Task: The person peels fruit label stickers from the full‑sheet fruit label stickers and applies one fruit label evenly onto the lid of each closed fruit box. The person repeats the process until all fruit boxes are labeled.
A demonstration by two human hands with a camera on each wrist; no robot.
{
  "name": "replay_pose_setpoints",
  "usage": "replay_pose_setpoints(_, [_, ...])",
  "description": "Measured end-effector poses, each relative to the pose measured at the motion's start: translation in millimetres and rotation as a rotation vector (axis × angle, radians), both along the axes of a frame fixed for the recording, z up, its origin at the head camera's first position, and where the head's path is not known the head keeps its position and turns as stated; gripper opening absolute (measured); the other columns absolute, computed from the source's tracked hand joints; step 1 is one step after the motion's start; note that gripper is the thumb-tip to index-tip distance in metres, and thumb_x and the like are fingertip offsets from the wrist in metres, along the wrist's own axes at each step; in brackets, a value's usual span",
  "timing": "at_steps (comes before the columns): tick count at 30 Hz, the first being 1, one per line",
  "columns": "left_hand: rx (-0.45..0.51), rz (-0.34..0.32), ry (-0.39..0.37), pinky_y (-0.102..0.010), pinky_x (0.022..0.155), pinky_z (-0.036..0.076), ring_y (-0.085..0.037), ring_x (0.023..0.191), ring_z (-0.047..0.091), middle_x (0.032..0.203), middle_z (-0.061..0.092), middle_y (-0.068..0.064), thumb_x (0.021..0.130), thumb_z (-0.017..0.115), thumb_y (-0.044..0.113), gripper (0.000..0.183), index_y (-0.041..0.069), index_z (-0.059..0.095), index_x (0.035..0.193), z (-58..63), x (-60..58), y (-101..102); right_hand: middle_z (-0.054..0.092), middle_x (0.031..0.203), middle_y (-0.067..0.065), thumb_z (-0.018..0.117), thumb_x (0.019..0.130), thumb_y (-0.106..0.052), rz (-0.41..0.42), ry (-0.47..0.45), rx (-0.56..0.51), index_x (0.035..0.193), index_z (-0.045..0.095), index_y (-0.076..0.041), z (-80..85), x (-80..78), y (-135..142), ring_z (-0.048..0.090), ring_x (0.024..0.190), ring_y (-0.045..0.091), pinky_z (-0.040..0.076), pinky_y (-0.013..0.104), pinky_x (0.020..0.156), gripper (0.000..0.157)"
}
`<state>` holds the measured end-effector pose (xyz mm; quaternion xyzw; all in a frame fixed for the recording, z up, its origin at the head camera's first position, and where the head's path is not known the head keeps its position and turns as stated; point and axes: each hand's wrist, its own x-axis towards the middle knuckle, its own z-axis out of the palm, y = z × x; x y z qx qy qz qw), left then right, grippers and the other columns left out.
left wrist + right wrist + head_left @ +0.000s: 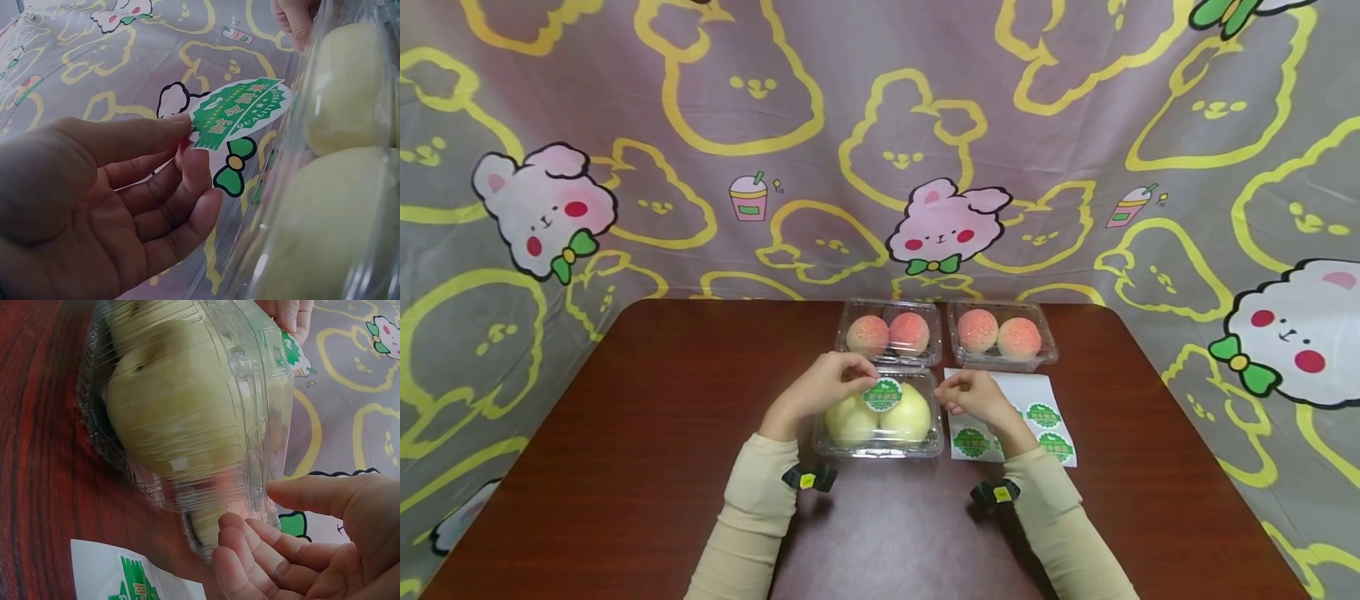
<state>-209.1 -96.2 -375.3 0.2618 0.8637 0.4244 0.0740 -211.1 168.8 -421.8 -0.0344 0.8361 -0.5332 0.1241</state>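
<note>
My left hand (829,382) pinches the edge of a round green-and-white sticker (240,112) between thumb and forefinger. The sticker is held over a clear plastic box (880,453) with a closed lid and two large pale yellow-green fruits (906,414) inside. Just off the box's right side is my right hand (979,397). Its fingers are loosely bent, with the thumb apart from them and nothing held, as the right wrist view shows. Under that hand lies a white sheet (1039,385) bearing several similar green stickers (973,443), partly hidden by hand and wrist.
Behind the near box stand two more clear boxes, the left one holding two pink-and-cream peaches (910,333) and the right one two more peaches (1019,337). All sit on a dark red-brown wooden table (662,433). A cartoon-printed curtain (820,175) surrounds its back and sides.
</note>
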Motion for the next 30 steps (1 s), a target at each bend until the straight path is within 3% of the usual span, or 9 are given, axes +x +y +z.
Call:
replay_pose_setpoints(10, [-0.037,0.028,0.030,-0.021,0.074,0.049,-0.011,0.080,0.060,0.089,0.070,-0.011,0.090,0.066,0.011,0.011,0.002,0.069,0.094,-3.1,-0.1,2,0.064,0.066,-0.003,0.063,0.090,-0.010,0.013,-0.001,-0.004,0.102,0.063,0.015,0.6,0.9,-1,0.055,0.059,0.004,0.051,0.020,0.059,0.027])
replay_pose_setpoints(17, [-0.084,0.087,0.062,-0.021,0.071,0.049,-0.011,0.077,0.061,0.085,0.071,-0.010,0.088,0.069,0.012,0.010,0.003,0.071,0.091,-5.5,-1.7,4,0.066,0.069,0.001,0.063,0.090,-0.008,0.013,0.006,0.002,0.101,0.063,0.015,-0.4,-0.1,0,0.055,0.060,0.004,0.051,0.019,0.058,0.026])
replay_pose_setpoints(25, [-0.036,0.082,0.121,-0.021,0.064,0.049,-0.007,0.068,0.059,0.076,0.071,-0.004,0.086,0.071,0.016,0.009,0.007,0.073,0.084,-13.9,-6.9,2,0.068,0.071,0.003,0.062,0.090,-0.008,0.011,0.007,0.012,0.101,0.063,0.015,-0.9,-0.9,0,0.057,0.060,0.004,0.053,0.020,0.060,0.026])
replay_pose_setpoints(28, [-0.051,0.108,0.115,-0.021,0.064,0.049,-0.007,0.067,0.060,0.076,0.072,-0.005,0.085,0.072,0.015,0.009,0.006,0.074,0.084,-15.0,-7.8,3,0.066,0.069,0.000,0.062,0.090,-0.008,0.010,0.007,0.007,0.100,0.063,0.015,-1.5,-0.9,0,0.057,0.060,0.004,0.053,0.020,0.060,0.025])
replay_pose_setpoints(30, [-0.085,0.144,0.088,-0.021,0.065,0.050,-0.009,0.068,0.062,0.077,0.073,-0.008,0.083,0.073,0.011,0.007,0.004,0.075,0.085,-9.2,-3.8,6,0.066,0.068,-0.001,0.063,0.090,-0.007,0.008,0.005,0.004,0.100,0.063,0.016,-1.9,-0.8,0,0.056,0.060,0.004,0.053,0.019,0.059,0.025])
